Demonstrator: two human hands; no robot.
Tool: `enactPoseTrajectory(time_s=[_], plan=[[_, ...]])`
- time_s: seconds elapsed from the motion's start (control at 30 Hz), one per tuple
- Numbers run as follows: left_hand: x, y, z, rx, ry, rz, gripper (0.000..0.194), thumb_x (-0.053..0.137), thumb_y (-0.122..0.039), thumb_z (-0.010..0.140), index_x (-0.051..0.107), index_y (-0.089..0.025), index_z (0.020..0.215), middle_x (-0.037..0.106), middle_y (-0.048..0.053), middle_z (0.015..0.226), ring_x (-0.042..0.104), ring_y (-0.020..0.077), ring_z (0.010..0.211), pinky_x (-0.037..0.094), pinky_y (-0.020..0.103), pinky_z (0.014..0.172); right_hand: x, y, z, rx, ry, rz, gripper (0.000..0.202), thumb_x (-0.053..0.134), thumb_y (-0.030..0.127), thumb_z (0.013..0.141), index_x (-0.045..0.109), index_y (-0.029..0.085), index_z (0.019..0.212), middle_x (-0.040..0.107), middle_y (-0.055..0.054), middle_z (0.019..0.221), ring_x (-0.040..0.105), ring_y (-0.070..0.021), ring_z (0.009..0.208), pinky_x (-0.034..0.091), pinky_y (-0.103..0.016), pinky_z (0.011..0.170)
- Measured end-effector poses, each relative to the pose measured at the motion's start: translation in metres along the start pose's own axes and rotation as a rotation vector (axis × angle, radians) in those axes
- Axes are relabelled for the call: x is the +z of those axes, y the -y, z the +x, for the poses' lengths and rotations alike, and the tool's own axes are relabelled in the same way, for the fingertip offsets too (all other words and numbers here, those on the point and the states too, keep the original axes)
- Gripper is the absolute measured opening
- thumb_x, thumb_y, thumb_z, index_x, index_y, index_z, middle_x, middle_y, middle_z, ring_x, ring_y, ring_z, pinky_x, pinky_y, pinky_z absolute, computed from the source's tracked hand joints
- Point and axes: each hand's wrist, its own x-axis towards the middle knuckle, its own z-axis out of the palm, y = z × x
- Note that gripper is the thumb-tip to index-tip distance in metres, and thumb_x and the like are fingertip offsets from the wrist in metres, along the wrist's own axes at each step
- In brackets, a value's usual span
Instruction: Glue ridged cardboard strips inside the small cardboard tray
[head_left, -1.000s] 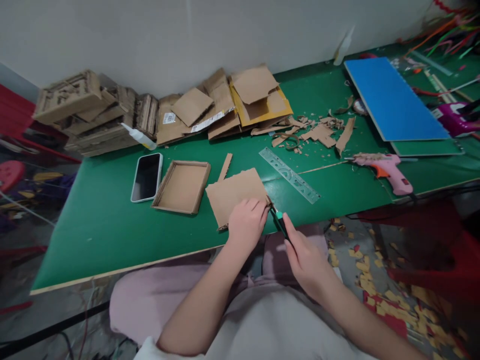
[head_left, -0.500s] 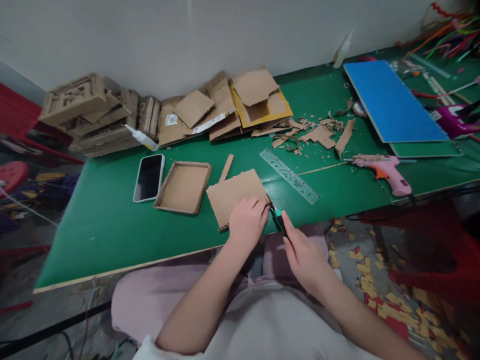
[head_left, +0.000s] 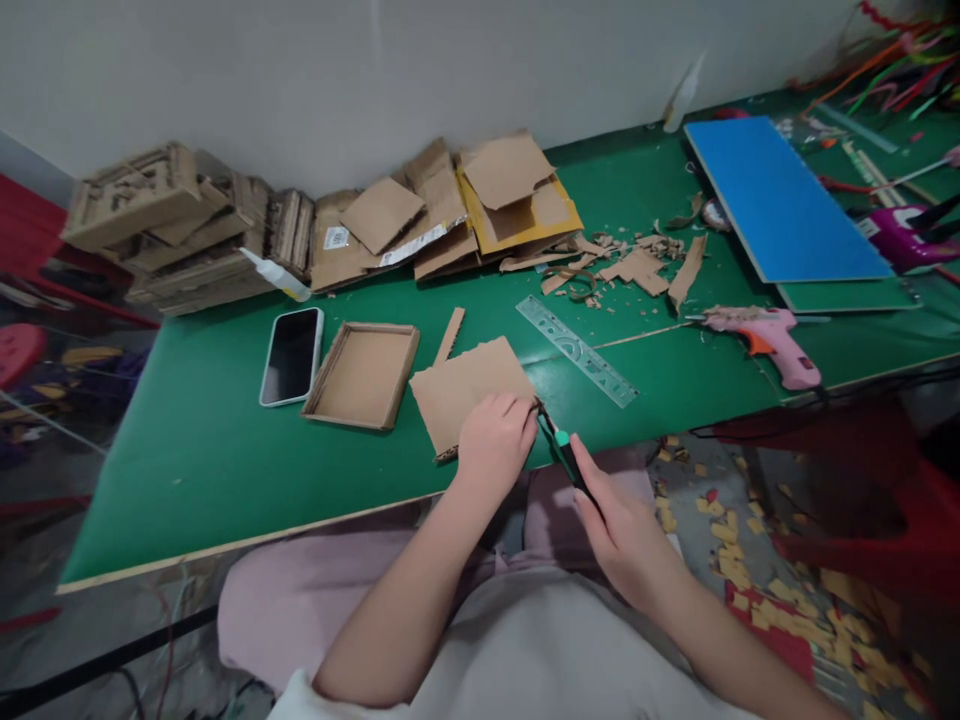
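A flat rectangular cardboard piece (head_left: 466,378) with ragged edges lies on the green table near its front edge. My left hand (head_left: 495,435) presses on its right part, fingers curled together over the edge. In my right hand (head_left: 616,515) is a slim tool (head_left: 568,452) with a black-and-teal handle and a thin metal front end. That tip meets the cardboard's right edge beside my left fingertips; its exact shape is too small to make out. To the left sits a shallow cardboard tray (head_left: 364,375), and a narrow cardboard strip (head_left: 450,335) lies behind the piece.
A phone (head_left: 292,355), a clear ruler (head_left: 577,350) and a pink glue gun (head_left: 772,338) lie around the work. Cardboard scraps (head_left: 637,265), stacked cardboard (head_left: 187,230) and a glue bottle (head_left: 276,275) are behind. A blue board (head_left: 787,205) lies at right.
My right hand has shifted slightly right and down with the tool, whose handle has moved away from the cardboard edge. My left hand stays on the cardboard piece.
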Motion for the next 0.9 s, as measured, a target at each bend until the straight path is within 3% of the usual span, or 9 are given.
enactPoseTrajectory(time_s=[0.33,0.53,0.9], plan=[[0.001,0.000,0.001,0.007,-0.010,0.015,0.019,0.043,-0.025,0.089,0.060,-0.017,0.085,0.060,0.004,0.077,0.052,0.0174,0.076,0.040,0.029,0.068,0.002,0.000,-0.004,0.011,-0.023,-0.003,0.055,0.028,0.020,0.091,0.012,0.020,0.144,0.061,-0.011,0.111,0.063,-0.0184,0.091,0.052,-0.031,0.075],[0.002,-0.001,0.000,0.037,-0.031,0.038,0.019,0.042,-0.024,0.089,0.059,-0.017,0.086,0.060,0.004,0.077,0.051,0.0173,0.074,0.040,0.029,0.067,-0.002,0.002,0.006,0.035,0.043,-0.002,0.054,0.026,0.022,0.091,0.016,0.015,0.143,0.061,-0.014,0.108,0.062,-0.0208,0.091,0.050,-0.034,0.078],[0.002,0.002,-0.001,0.010,-0.015,-0.010,0.019,0.042,-0.025,0.090,0.059,-0.017,0.087,0.061,0.004,0.079,0.054,0.0168,0.078,0.042,0.029,0.072,0.002,0.004,0.006,0.045,0.015,-0.024,0.054,0.026,0.021,0.090,0.017,0.015,0.143,0.062,-0.013,0.099,0.063,-0.0205,0.083,0.050,-0.034,0.074]])
